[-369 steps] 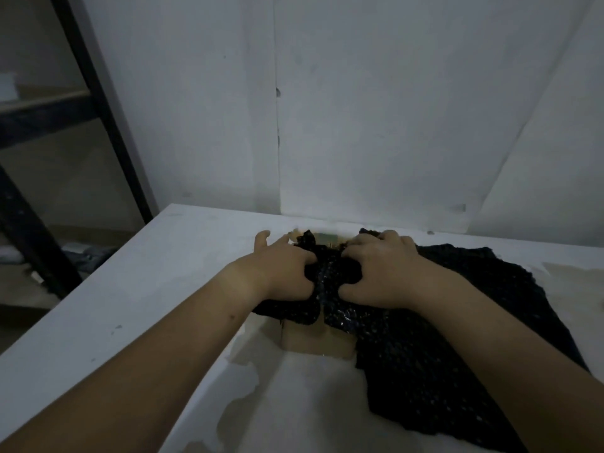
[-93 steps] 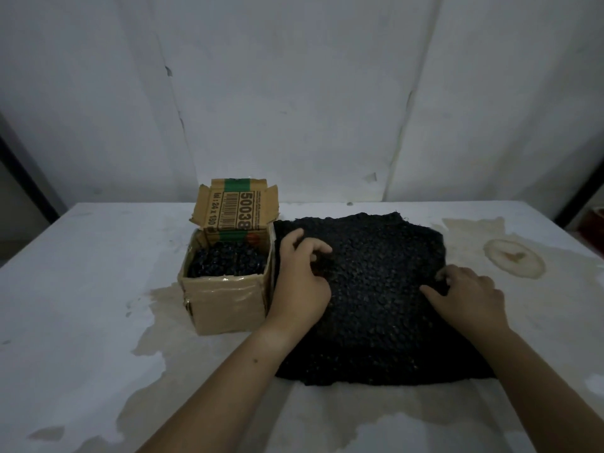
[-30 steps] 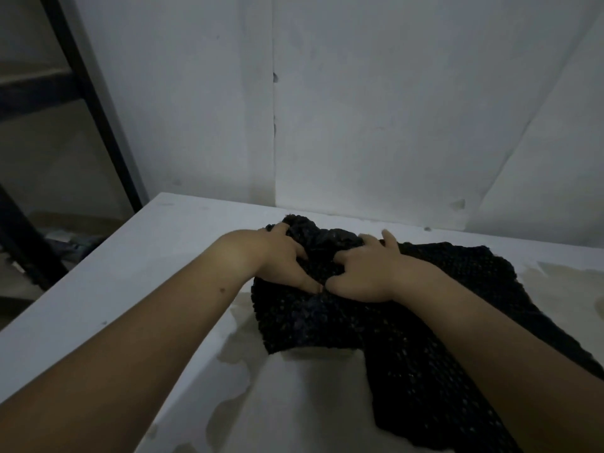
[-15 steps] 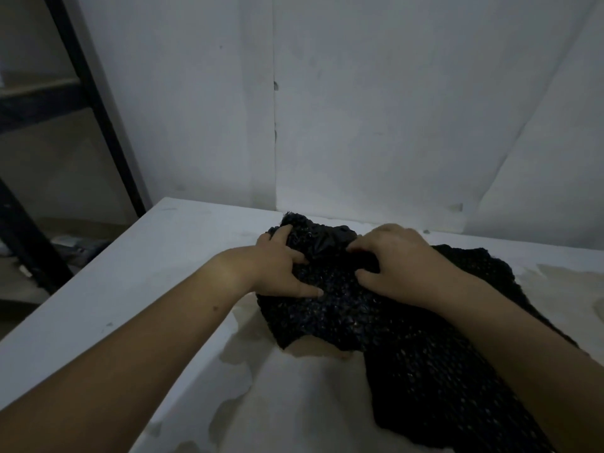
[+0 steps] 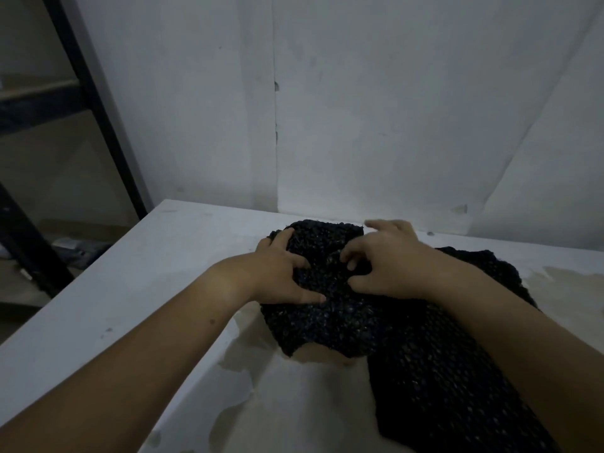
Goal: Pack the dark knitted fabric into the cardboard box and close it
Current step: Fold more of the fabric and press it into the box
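Under both hands: dark knitted fabric [image 5: 336, 318], bunched into a mound. Left hand [image 5: 281, 276] grips the mound's left flank, with the fingers curled over the far side and the thumb laid along the near side. Right hand [image 5: 389, 266] is just beside it, fingers curled into the top of the mound and pinching the knit. Its farthest finger is motion-blurred, so the pose there is unclear. Narrow gap between the hands, knit showing in it.

Cardboard box [image 5: 322, 355] is almost fully covered. Only a tan strip shows below the fabric's hem, nearer the viewer than the left thumb. Can't tell flap position or how much fabric is inside.

Rest of the fabric trails from the right hand back under the right forearm, lying on the table [image 5: 130, 289]. Table is white, with beige stained patches [image 5: 248, 364] beside the left forearm. Beyond the hands is a white panelled wall [image 5: 392, 109]. Well left of the left hand is a black shelf frame [image 5: 94, 103].
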### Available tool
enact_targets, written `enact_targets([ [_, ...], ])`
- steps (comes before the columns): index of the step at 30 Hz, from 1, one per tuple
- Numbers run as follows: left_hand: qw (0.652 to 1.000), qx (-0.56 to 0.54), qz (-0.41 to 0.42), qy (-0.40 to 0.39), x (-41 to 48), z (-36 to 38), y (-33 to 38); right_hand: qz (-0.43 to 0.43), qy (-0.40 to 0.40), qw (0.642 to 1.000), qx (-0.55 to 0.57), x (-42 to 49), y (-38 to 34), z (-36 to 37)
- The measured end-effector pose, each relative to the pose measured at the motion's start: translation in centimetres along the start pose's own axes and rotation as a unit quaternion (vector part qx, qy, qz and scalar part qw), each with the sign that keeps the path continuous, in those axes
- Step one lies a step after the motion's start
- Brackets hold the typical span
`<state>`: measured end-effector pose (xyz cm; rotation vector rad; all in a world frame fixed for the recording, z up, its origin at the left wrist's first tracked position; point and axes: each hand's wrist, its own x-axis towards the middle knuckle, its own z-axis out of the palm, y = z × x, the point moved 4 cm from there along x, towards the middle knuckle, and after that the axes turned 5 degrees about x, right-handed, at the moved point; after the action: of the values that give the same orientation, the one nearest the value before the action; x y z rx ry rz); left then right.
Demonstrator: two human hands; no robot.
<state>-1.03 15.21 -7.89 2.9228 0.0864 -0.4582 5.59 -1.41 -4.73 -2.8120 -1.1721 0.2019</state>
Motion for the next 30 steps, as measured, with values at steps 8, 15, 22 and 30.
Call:
enact_targets([
  [8,1.000,-0.011,0.012,-0.006,0.4,0.2,-0.2,0.052,-0.150,0.987,-0.013,1.3,-0.3,2.8],
  [15,1.000,0.007,0.011,-0.009,0.6,0.0,-0.2,0.061,-0.184,0.981,-0.001,1.8,-0.7,1.5],
  [22,1.000,0.006,0.007,-0.010,0.4,-0.1,0.0,0.029,-0.052,0.998,0.031,-3.7,0.6,-4.0],
  [30,1.000,0.016,0.002,-0.003,0.4,-0.1,0.0,-0.052,-0.033,0.986,0.156,-5.7,-1.2,-2.3],
])
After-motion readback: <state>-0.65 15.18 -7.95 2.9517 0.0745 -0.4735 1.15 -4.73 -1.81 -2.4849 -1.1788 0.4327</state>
